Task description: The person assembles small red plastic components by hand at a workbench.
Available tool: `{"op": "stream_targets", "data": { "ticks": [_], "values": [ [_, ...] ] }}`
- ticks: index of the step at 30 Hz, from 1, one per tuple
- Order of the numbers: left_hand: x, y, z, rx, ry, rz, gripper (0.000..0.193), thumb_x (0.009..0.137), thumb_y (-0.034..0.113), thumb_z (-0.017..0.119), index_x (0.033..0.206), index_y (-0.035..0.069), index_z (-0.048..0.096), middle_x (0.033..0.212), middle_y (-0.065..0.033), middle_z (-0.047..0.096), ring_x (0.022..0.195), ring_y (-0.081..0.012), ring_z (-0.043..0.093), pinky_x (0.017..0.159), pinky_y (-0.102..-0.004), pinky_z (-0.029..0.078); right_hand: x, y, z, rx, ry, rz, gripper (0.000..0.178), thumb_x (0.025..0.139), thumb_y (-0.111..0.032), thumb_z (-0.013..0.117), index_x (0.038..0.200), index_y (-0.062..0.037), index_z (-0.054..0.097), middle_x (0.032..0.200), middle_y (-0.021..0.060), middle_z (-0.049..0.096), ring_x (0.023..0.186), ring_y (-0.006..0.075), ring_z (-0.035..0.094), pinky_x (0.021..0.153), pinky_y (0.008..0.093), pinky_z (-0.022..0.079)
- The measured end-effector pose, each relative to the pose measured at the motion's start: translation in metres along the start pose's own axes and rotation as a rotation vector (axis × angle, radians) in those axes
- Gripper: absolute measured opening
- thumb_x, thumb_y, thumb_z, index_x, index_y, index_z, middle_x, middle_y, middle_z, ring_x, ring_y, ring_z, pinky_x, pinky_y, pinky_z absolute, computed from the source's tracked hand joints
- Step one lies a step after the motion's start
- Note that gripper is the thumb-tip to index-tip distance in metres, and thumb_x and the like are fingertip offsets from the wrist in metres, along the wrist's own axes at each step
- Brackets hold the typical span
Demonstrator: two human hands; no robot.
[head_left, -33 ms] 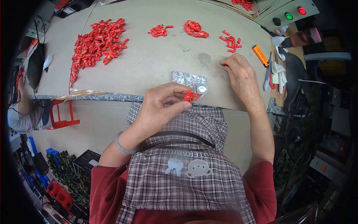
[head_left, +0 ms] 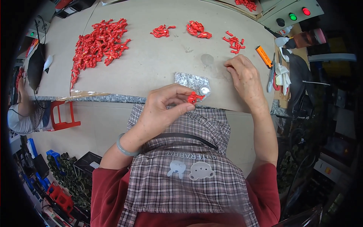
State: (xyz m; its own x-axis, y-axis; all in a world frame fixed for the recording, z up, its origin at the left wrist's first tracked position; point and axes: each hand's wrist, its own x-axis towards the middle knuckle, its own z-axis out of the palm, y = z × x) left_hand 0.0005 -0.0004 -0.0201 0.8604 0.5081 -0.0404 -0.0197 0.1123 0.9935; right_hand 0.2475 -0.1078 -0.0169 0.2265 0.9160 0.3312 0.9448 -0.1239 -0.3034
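Note:
Between the thumb and fingers of my left hand is a small red plastic figure part, held above the table's front edge. Just beyond it a small round silvery dish stands on a speckled grey patch of the tabletop. My right hand hovers over the table to the right, its thumb and fingertips drawn together. Whatever those fingertips may hold is too small or hidden to name. The small red pieces in a loose group lie just past this hand.
A large heap of red figure parts covers the far left. Two smaller red groups lie at the back. At right are an orange box cutter, scissors and a reddish jar. A co-worker's arm shows far left.
Both hands keep almost the same place. The red part in my left hand has shifted very slightly, and my right fingertips have moved a touch to the right.

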Motion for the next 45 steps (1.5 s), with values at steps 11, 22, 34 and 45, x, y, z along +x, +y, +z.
{"op": "stream_targets", "data": {
  "ticks": [11, 22, 34, 45],
  "values": [
    [0.001, 0.005, 0.0, -0.039, 0.0, -0.103, 0.034, 0.084, -0.001, 0.072, 0.117, -0.003, 0.064, 0.1, -0.0102, 0.068, 0.089, -0.0131, 0.067, 0.078, -0.0246, 0.056, -0.018, 0.011, -0.006, 1.124, -0.061, 0.633, 0.014, 0.092, -0.002, 0.064, 0.104, 0.0029, 0.068, 0.087, 0.0069, 0.07, 0.075, 0.0096, 0.064, 0.066, 0.0239, 0.052],
    [0.005, 0.004, -0.002, -0.153, -0.147, -0.072, 0.049, 0.084, -0.003, 0.071, 0.131, -0.002, 0.058, 0.108, -0.005, 0.054, 0.087, -0.012, 0.062, 0.083, -0.026, 0.056, -0.035, -0.018, -0.003, 1.354, -0.006, 0.683, 0.017, 0.093, -0.001, 0.063, 0.11, 0.004, 0.064, 0.092, 0.0124, 0.071, 0.08, 0.016, 0.07, 0.073, 0.0268, 0.058],
    [0.004, 0.003, -0.002, -0.292, -0.136, -0.107, 0.03, 0.085, 0.001, 0.071, 0.115, -0.002, 0.065, 0.115, -0.009, 0.057, 0.091, -0.0162, 0.065, 0.081, -0.0271, 0.056, -0.041, -0.046, -0.002, 0.833, 0.014, 0.453, 0.008, 0.09, 0.002, 0.064, 0.098, 0.0021, 0.066, 0.092, 0.0077, 0.068, 0.078, 0.0136, 0.068, 0.071, 0.0254, 0.056],
    [0.002, 0.004, -0.002, -0.345, -0.14, -0.183, 0.024, 0.095, 0.005, 0.061, 0.117, -0.005, 0.062, 0.108, -0.0108, 0.065, 0.096, -0.0201, 0.068, 0.082, -0.0273, 0.055, -0.039, -0.055, -0.002, 0.595, 0.042, 0.249, 0.014, 0.084, 0.006, 0.065, 0.095, -0.0007, 0.068, 0.092, 0.008, 0.065, 0.077, 0.0163, 0.067, 0.069, 0.0269, 0.055]
  ]
}}
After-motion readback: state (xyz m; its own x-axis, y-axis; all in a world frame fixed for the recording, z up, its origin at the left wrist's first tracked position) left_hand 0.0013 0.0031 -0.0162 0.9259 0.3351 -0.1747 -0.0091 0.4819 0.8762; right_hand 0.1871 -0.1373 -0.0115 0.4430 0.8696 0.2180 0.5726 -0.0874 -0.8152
